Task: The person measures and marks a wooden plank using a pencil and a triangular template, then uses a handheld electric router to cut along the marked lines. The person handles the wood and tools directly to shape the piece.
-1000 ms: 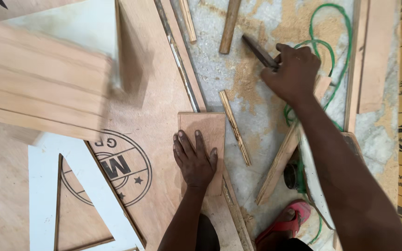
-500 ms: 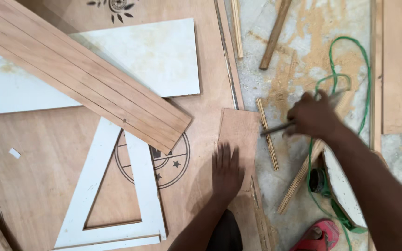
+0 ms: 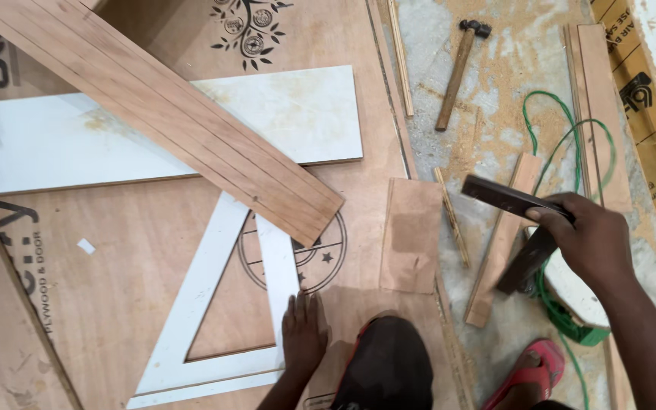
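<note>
— Left hand (image 3: 303,334) shifting off the small plywood piece (image 3: 411,235), now lying flat, fingers spread, beside the white triangle frame (image 3: 214,319).
— Right hand (image 3: 594,243) lifting dark try square (image 3: 521,228), fingers gripping it over floor.

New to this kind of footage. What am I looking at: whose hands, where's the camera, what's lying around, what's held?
There is no machine here: a person works with two bare hands, filmed by one camera worn on the head and looking down at the floor. The left hand lies flat on a large plywood sheet, touching the corner of a white triangular frame. The right hand holds a dark L-shaped try square above the dusty floor. On the sheet lie a long grooved plank, a white board partly under it, and a small plywood rectangle. On the floor to the right are a hammer, thin wood strips and a green cable. A foot in a red sandal shows at the bottom.
</note>
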